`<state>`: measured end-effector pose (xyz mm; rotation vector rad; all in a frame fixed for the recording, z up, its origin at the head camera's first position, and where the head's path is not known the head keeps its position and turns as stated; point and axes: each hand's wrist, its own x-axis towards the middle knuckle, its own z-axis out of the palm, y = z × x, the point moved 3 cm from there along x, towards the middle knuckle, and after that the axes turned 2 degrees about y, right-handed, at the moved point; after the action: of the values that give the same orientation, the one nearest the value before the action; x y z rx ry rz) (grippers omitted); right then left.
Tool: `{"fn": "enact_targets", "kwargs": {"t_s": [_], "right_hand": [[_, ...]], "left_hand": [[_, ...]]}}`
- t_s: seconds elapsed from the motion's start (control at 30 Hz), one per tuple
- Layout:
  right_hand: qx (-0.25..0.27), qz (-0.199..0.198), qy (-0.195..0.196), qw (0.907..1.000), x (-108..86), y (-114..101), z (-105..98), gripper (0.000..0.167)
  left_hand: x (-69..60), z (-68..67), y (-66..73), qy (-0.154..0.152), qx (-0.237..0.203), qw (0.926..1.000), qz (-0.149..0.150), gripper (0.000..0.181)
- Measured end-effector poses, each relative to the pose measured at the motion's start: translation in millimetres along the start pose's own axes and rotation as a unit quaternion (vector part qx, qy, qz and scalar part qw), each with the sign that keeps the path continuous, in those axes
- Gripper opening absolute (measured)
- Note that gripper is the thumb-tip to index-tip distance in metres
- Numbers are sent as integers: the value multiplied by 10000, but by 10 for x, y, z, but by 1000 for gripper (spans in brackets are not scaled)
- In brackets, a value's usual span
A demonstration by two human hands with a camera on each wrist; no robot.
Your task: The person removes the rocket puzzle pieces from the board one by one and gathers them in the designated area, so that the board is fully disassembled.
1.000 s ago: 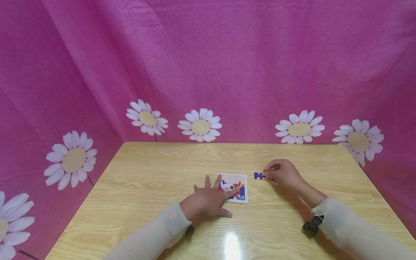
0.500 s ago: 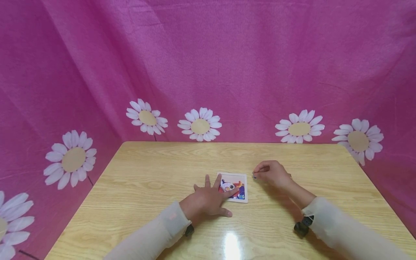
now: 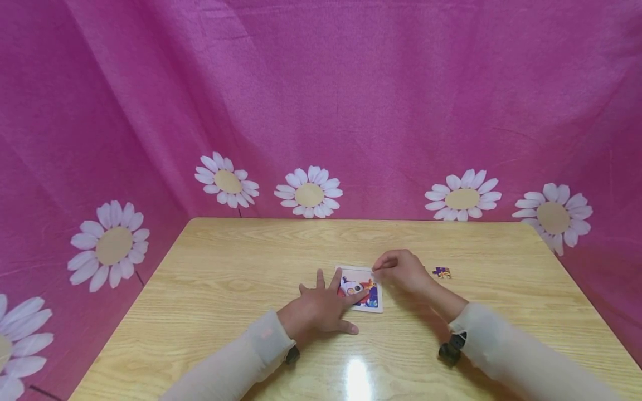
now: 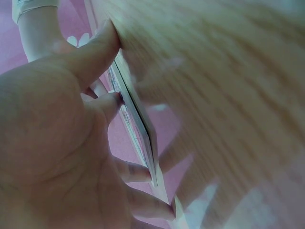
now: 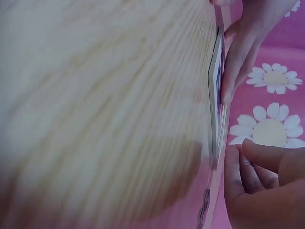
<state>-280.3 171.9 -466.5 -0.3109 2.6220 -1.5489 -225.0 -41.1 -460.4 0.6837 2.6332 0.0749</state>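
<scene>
The left hand (image 3: 323, 310) lies with its fingers spread, partly over a white-framed picture puzzle (image 3: 362, 280) on a wooden table (image 3: 251, 256). At the puzzle's far right corner, the right hand (image 3: 402, 271) pinches thumb and fingertips together on a puzzle piece they hide. Farther right, a loose purple-and-yellow piece (image 3: 443, 273) lies flat.

The white-framed puzzle (image 3: 379, 299) lies flat, left of a loose purple-yellow piece (image 3: 443, 273).
</scene>
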Motion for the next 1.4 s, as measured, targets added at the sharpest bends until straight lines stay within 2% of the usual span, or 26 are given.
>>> {"fn": "enact_targets", "kwargs": {"t_s": [0.17,0.33,0.57,0.97,1.23,1.4], "right_hand": [[60,0,-185,9998,11,-54,82,9],[-72,78,-219,9997,29,-73,164,5],[75,166,-261,9995,36,-34,216,5],[-124,62,-189,9997,28,-69,247,5],[-239,158,-190,9994,26,-69,254,5],[-225,256,-190,9992,37,-79,253,5]], "left_hand": [[5,3,-5,-12,-24,10000,11,83],[27,5,-3,-88,-36,9999,-44,83],[38,0,2,-165,-15,9998,-63,84],[23,6,-9,-36,10,10000,18,83],[-65,21,-61,100,-49,9998,181,84],[-133,19,-93,174,164,9994,264,85]]}}
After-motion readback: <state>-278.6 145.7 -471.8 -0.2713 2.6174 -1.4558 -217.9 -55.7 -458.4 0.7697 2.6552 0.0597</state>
